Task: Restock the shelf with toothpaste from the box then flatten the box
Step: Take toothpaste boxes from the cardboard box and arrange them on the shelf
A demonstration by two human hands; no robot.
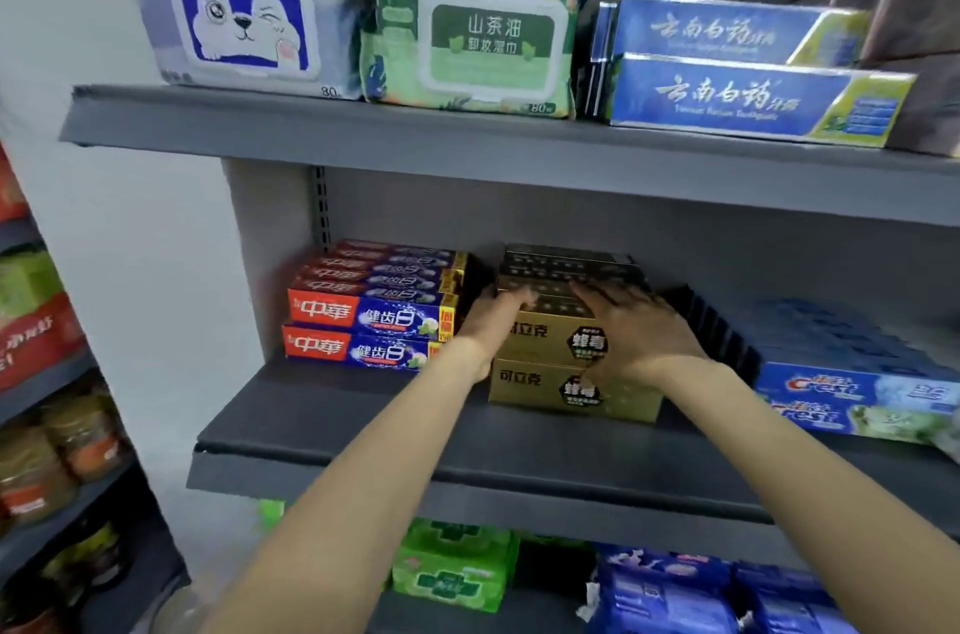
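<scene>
Gold toothpaste boxes stacked on shelf, both hands on them.

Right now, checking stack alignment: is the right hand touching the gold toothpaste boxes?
Touching. The head view shows the right hand lying flat on the gold toothpaste boxes, its fingers spread over the top.

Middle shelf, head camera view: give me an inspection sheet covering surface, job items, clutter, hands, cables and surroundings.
Surface: grey middle shelf, bare along its front.
Job's things: gold toothpaste boxes stacked two high at the front, in rows running back; supply box not in view.
Clutter: red and blue toothpaste boxes to the left, Crest boxes to the right, a black divider between gold and Crest.
Hands: left hand on the stack's left top edge; right hand spread flat over its top.
Cables: nothing seen.
Surroundings: wet wipe packs and blue toothpaste boxes on the shelf above; green packs below.
</scene>
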